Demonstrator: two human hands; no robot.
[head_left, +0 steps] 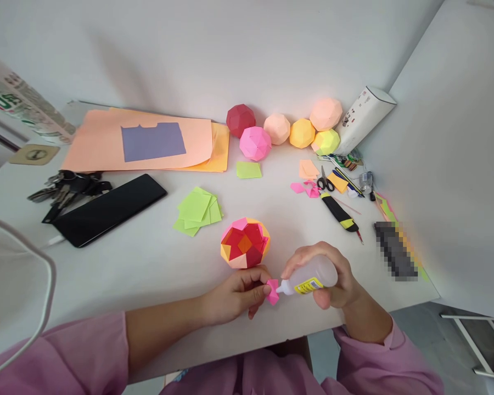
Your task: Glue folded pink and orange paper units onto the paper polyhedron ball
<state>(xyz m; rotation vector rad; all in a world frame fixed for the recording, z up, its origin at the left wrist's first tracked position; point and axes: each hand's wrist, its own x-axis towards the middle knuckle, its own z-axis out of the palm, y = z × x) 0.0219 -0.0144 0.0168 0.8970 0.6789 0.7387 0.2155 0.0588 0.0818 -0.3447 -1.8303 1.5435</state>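
Observation:
Between the thumb and fingers of my left hand (239, 293) is a small folded pink paper piece (273, 292). My right hand (341, 277) grips a translucent glue bottle (321, 271) with a yellow label, tilted so that its nozzle meets the pink paper or comes very close to it. Just beyond my left hand sits a part-built paper ball (245, 243) in red, orange, pink and peach, open at the top. A loose stack of lime green paper squares (198, 212) lies to its left.
Finished paper balls (256, 144) line the wall. Scissors (325, 180), a black-and-yellow cutter (339, 212) and paper scraps lie at right. A phone (111, 210), keys (69, 189) and large peach sheets (94, 142) occupy the left. A white cable (49, 285) loops at the left edge.

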